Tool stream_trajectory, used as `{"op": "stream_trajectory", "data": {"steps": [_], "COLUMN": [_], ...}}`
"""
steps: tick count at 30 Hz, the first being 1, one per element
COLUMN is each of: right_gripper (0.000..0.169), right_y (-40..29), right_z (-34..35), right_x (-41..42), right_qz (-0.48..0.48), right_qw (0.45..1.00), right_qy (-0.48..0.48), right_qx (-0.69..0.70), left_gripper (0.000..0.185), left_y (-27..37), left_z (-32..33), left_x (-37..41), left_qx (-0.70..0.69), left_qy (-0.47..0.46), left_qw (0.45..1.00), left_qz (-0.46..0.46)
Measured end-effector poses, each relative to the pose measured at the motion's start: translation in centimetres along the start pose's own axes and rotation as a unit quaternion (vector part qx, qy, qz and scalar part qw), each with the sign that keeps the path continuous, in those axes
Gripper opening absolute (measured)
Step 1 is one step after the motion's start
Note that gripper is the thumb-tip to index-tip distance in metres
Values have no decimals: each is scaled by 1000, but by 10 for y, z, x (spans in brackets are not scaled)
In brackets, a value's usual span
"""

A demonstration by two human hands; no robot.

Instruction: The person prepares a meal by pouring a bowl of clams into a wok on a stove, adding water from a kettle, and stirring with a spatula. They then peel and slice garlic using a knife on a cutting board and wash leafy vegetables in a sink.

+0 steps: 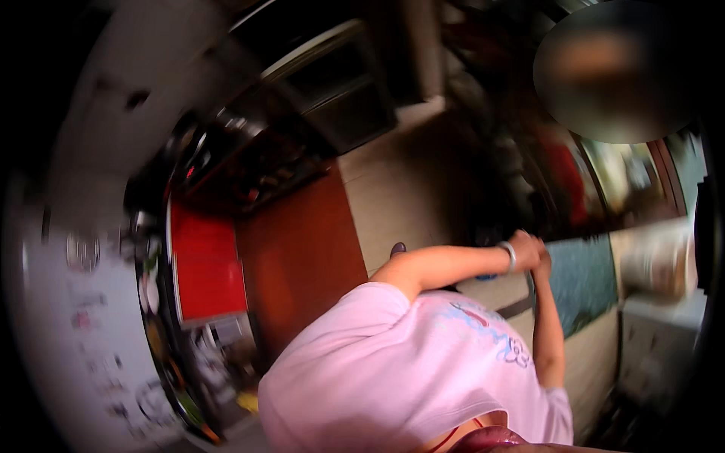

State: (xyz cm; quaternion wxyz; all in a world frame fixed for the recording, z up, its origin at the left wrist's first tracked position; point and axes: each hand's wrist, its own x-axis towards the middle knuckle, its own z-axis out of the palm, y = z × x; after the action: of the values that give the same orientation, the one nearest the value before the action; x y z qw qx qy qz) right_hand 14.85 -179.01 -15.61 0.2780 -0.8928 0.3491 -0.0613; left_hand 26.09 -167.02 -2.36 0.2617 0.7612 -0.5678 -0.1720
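Both arms reach to the right of the picture, past the pink printed T-shirt I wear. My left hand (525, 250), with a pale bracelet at its wrist, is close against my right hand (542, 265). The fingers are small and blurred, so whether they hold anything cannot be told. Beyond and beside the hands lies a blue-green sheet or mat (583, 283), its exact kind unclear. A dark shoe tip (398, 248) shows past my left upper arm. Part of a small blue thing (486, 277) shows under my left forearm.
At left, red cabinet doors (207, 260) stand under a cluttered counter, beside a reddish-brown panel or mat (300, 260). A dark glass-fronted cabinet or appliance (351, 107) is farther up. At right are a blurred whitish container (660, 260) and a pale drawer unit (657, 340).
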Motion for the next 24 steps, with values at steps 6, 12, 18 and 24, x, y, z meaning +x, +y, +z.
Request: {"op": "stream_trajectory", "data": {"steps": [6,12,18,24], "right_gripper": [28,27,21,22], "right_y": [-41,-106,-165,-210], "right_z": [-15,-30,-23,65], "right_x": [10,-15,-43,-93], "right_qz": [162,252,252,292], "right_qw": [834,537,741,691], "right_qy": [-154,-335,-315,-446], "right_qx": [505,732,536,487], "left_gripper": [18,19,12,26], "left_y": [8,-13,-59,-121], "left_z": [-26,-67,-78,-92], "left_x": [-14,-52,-176,-490], "left_qx": [-472,-679,-561,-90], "left_qy": [13,10,175,101], "left_qw": [863,680,772,902], "left_qz": [-179,-278,-241,-410]}}
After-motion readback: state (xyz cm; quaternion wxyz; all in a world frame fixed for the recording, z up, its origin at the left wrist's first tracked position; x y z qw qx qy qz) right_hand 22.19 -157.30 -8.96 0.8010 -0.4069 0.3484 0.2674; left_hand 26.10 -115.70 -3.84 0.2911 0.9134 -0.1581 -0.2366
